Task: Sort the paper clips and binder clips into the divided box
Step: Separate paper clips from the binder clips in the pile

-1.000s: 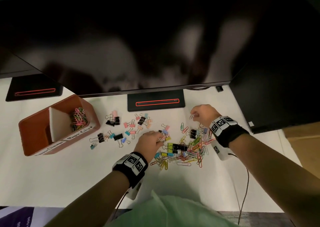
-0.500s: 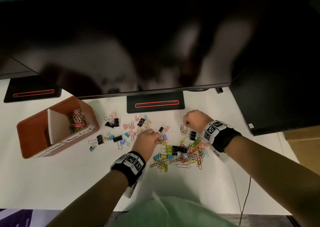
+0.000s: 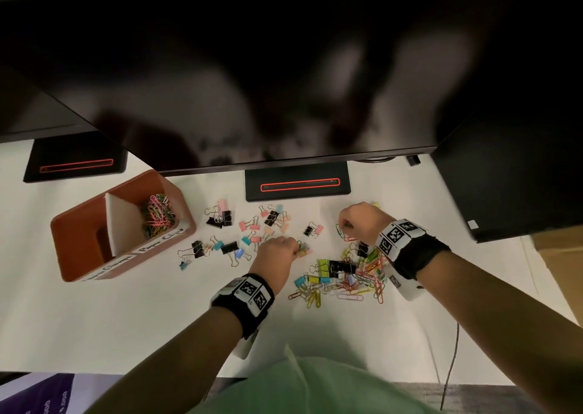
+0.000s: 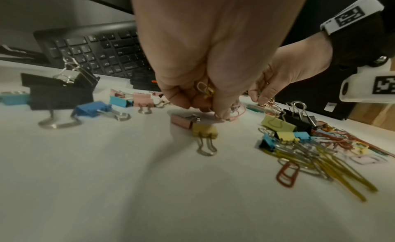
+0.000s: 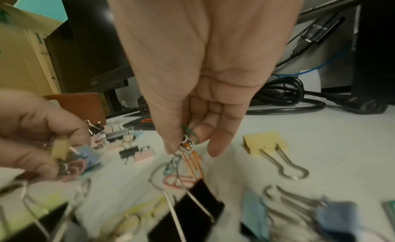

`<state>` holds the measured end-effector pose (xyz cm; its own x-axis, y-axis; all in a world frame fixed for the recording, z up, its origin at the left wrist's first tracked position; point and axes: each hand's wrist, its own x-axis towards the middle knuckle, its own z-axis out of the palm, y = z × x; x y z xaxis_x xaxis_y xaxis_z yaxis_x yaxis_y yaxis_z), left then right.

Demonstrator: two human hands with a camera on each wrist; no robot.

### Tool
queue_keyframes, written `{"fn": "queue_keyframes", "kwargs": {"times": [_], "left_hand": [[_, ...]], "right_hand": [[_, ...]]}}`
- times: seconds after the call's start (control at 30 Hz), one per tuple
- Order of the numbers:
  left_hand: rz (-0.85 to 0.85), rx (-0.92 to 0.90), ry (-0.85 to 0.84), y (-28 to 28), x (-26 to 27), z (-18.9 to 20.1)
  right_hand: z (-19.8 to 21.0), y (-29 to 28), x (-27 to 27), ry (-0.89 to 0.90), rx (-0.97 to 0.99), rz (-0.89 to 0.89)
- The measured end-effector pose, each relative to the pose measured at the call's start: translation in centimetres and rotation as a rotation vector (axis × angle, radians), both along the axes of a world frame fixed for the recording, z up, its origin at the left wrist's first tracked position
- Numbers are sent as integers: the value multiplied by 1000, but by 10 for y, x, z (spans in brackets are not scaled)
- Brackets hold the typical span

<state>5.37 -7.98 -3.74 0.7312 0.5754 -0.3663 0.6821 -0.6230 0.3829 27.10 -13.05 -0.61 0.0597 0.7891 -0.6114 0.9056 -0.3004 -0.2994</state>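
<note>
An orange divided box (image 3: 79, 249) stands at the left of the white desk, with coloured paper clips (image 3: 157, 215) in its far compartment. Binder clips (image 3: 271, 218) lie scattered in the middle. A mixed pile of paper clips and binder clips (image 3: 347, 275) lies to the right. My left hand (image 3: 277, 252) is curled over the pile's left edge, holding several paper clips (image 4: 205, 91) and pinching a pink one on the desk. My right hand (image 3: 359, 221) hovers at the pile's far edge, pinching several paper clips (image 5: 188, 144) that hang from its fingertips.
A large dark monitor (image 3: 252, 82) overhangs the back of the desk, on a black stand (image 3: 296, 183). A second stand (image 3: 72, 164) sits at the back left. A keyboard (image 4: 96, 49) lies behind the clips. Cables (image 5: 299, 97) run at the back right. A cardboard box (image 3: 561, 256) is off the right edge.
My right hand has moved left and nearer to the pile's far edge, still pinching clips. My left hand has stayed at the pile's left edge.
</note>
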Motion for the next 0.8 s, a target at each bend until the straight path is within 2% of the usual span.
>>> {"fn": "queue_keyframes", "kwargs": {"times": [0.23, 0.33, 0.47, 0.63, 0.73, 0.8], "left_hand": [[55, -148, -165, 25, -40, 37], [61, -107, -213, 48, -75, 60], [230, 6, -301, 95, -131, 93], [452, 104, -259, 155, -182, 115], [576, 56, -200, 176, -190, 105], [559, 12, -145, 180, -188, 94]], "right_hand": [[29, 22, -36, 57, 179, 7], [47, 47, -67, 113, 251, 42], [70, 95, -125, 180, 372, 113], [88, 163, -208, 310, 517, 138], [82, 193, -248, 304, 529, 87], [69, 204, -263, 280, 468, 23]]}}
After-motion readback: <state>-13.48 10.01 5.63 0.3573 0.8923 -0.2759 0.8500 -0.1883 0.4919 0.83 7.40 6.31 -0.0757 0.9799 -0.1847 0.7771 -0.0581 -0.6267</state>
